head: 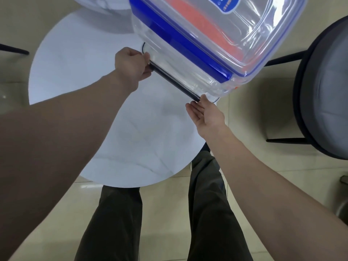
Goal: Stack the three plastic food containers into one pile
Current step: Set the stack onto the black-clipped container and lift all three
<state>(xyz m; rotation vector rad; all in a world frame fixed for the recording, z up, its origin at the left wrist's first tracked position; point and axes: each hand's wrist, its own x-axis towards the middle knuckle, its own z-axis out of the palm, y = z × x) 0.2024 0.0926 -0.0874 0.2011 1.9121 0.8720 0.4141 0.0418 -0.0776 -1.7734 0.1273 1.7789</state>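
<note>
1. We see a round white tabletop (62, 59) with faint grey veining, smooth and glossy; our arms and the pile cover much of it.
2. A dark chair (320, 87) with a grey padded seat stands off the tabletop's right edge, cut off by the frame.
3. The pile of containers (188, 59) sits at the far right edge of the tabletop, so close to the camera that its top runs out of view. We cannot count the containers with certainty.
4. The top container (244, 25) is clear, rounded-rectangular plastic with a blue lid rim and blue side clasp; something orange-red shows blurred through it.
5. The bottom container (175, 80) is clear with a dark lid edge, mostly hidden under the upper ones.
6. Our left hand (131, 66) is curled closed around that dark edge's left corner.
7. Our right hand (207, 113) is flat and spread, palm up, fingertips touching the near right corner, gripping nothing.
</note>
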